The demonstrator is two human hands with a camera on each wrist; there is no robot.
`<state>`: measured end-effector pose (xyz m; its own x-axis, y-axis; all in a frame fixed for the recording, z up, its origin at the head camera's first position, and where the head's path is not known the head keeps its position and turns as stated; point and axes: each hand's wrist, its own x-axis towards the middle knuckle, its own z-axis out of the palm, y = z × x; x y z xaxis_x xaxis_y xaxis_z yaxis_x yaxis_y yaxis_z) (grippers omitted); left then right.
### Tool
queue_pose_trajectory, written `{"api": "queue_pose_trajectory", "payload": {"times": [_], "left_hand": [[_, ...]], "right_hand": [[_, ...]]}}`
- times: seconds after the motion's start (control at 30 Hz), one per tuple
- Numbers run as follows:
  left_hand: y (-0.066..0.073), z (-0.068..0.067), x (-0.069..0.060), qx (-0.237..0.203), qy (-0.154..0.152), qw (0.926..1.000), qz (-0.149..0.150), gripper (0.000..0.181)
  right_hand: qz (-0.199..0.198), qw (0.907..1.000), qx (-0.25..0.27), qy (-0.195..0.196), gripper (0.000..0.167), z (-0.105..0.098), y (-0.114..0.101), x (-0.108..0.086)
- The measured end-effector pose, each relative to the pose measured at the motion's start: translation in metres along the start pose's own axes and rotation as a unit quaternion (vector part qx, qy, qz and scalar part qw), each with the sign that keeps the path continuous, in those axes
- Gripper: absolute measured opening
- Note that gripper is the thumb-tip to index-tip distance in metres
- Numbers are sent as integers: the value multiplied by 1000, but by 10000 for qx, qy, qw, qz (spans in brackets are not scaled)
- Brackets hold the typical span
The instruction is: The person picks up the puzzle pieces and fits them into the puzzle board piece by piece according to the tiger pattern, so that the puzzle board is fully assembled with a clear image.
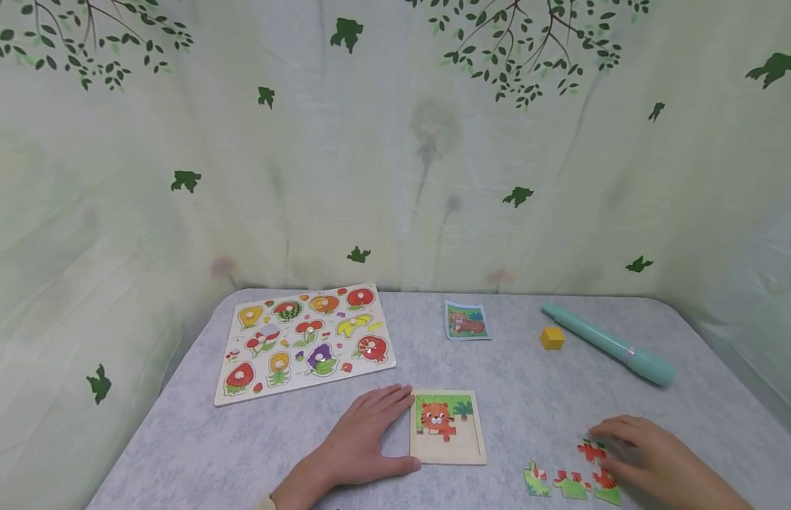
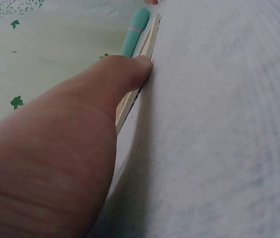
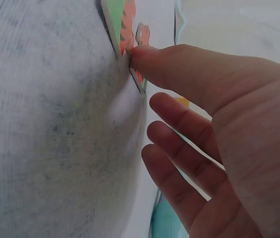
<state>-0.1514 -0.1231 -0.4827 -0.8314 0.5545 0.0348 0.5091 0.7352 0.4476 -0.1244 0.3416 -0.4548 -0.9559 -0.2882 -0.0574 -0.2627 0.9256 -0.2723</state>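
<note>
A square wooden jigsaw tray lies flat on the surface, its joined tiger-face pieces in the upper left and bare wood below them. The left hand rests along the tray's left rim, its grip wide, fingers straight, thumb at the lower corner. The right hand is at a loose cluster of tiger pieces, its grip parted; whether the thumb touches a piece I cannot tell.

The right wrist view shows the pieces' thickness and the other fingers raised off the surface; the left wrist view shows the tray's rim side-on. Only the head view takes in the fruit knob board, filled with fruit shapes, and the bear picture.

A stretch of surface separates tray from cluster; a yellow block and teal tapered tube lie beyond, toward the back edge.
</note>
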Motion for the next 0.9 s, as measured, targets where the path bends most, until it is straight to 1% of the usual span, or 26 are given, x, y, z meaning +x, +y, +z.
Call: {"api": "queue_pose_trajectory", "payload": {"times": [0.13, 0.27, 0.33, 0.57, 0.8, 0.9], "left_hand": [[0, -1, 0, -4, -3, 10000, 0, 93], [0, -1, 0, -20, -15, 10000, -8, 93], [0, -1, 0, -35, -28, 10000, -23, 93], [0, -1, 0, -53, -28, 10000, -12, 93], [0, 0, 1, -38, -48, 10000, -28, 93], [-1, 0, 1, -63, -53, 10000, -39, 94]], "right_hand": [[15, 10000, 51, -56, 38, 0, 4, -1], [-82, 9999, 91, -34, 37, 1, 7, -1], [-200, 9997, 97, 27, 37, 2, 8, -2], [-803, 9961, 146, 335, 29, 2, 9, -4], [-874, 9956, 230, 239, 30, 2, 10, -3], [-1004, 9938, 255, 397, 29, 3, 10, -3]]}}
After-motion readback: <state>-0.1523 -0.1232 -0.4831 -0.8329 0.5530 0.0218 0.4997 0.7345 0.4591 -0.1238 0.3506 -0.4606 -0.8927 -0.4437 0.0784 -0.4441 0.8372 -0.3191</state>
